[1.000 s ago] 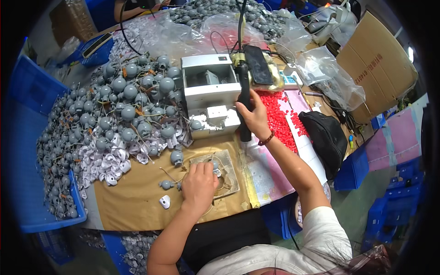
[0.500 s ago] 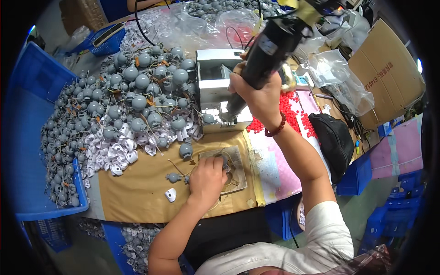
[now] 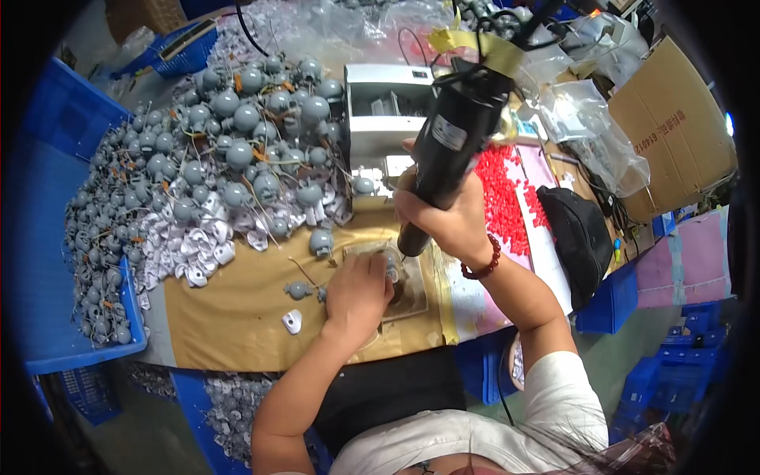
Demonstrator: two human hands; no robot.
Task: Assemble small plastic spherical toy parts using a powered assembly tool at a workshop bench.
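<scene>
My right hand point(image 3: 450, 218) wraps round a thick black electric screwdriver point(image 3: 463, 127), held tilted with its tip low. The tip is just above and right of a small grey round part point(image 3: 391, 263). Closed fingers of my left hand point(image 3: 358, 289) steady that part on a flat, clear-looking fixture plate point(image 3: 413, 305); they hide some of it. Left of this hand, a grey ball-shaped piece with a wire point(image 3: 298, 290) and a white plastic cap point(image 3: 292, 321) lie on the brown table covering point(image 3: 229, 317).
A heap of grey ball-shaped parts point(image 3: 237, 154) and white caps point(image 3: 198, 245) fills the left side, beside a blue bin point(image 3: 47, 261). Behind my hands stands a white box-shaped device point(image 3: 388, 74). Red pieces point(image 3: 503, 198), a black pouch point(image 3: 574, 237) and a cardboard box point(image 3: 673, 127) are rightward.
My right hand has brought the screwdriver down and nearer, from over the white device to the part at the fixture plate. My left hand stays in place on the part.
</scene>
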